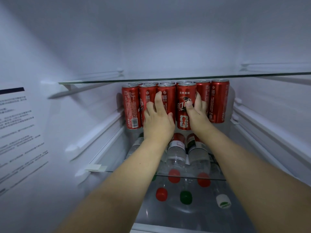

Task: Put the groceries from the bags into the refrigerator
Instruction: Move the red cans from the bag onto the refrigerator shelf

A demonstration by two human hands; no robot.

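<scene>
Both hands grip upright cans on the glass shelf (252, 130): left hand (157, 122) one can (166, 100), right hand (196, 109) another (185, 106). Likely heavy, rigid, slippery; I hold mid-body.

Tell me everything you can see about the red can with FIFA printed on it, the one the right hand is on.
The FIFA can is a slim red metal drink can with a silver rim, white Chinese lettering and a white trophy mark above "FIFA" near its base. It stands upright in the front row of red cans on a glass shelf, under another glass shelf. The right hand wraps its right side, thumb across the front. The left hand is on the neighbouring cans.
</scene>
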